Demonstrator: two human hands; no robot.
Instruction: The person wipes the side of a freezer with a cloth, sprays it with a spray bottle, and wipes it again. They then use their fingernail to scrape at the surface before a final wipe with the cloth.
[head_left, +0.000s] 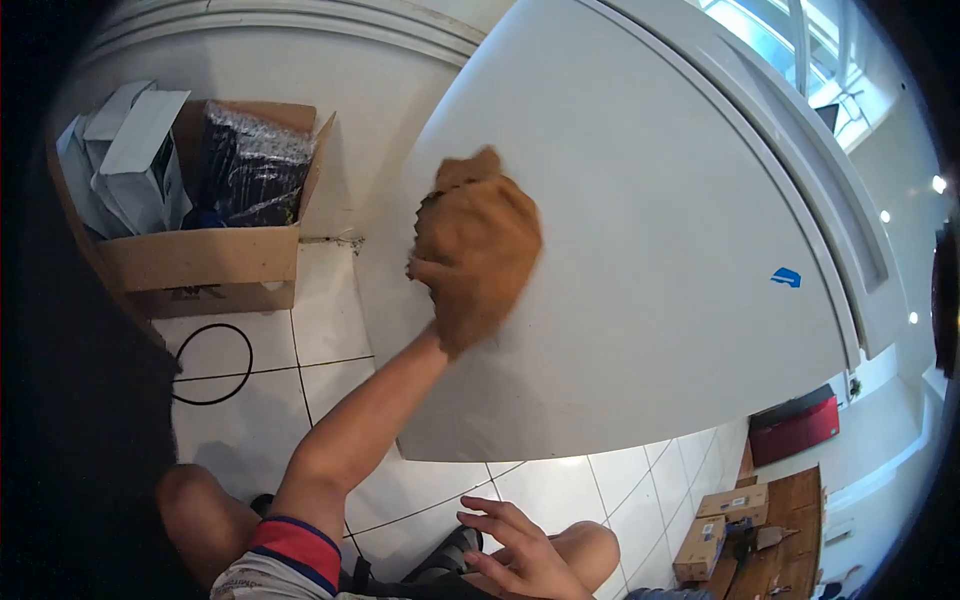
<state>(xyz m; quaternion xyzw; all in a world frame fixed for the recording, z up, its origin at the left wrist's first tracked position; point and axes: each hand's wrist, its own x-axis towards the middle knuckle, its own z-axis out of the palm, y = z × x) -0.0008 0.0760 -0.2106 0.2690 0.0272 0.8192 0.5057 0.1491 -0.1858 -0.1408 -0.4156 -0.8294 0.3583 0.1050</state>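
Observation:
My left hand (472,265) is covered by a brown cloth (490,235) with zigzag-cut edges, so its fingers are hidden. The cloth is pressed against the smooth white side panel of a large appliance (640,260), which looks like a refrigerator. A small blue piece of tape (786,277) sticks to the panel at the right. Low in the view, my right hand (515,550) hovers near my bent knee (590,550) with its fingers apart and nothing in them.
On the left, an open cardboard box (200,258) holds white packets and a black wrapped item (250,170). A thin black ring (215,325) lies on the white tiled floor (335,385). Cardboard boxes (715,530) and a wooden surface (790,540) are at the lower right.

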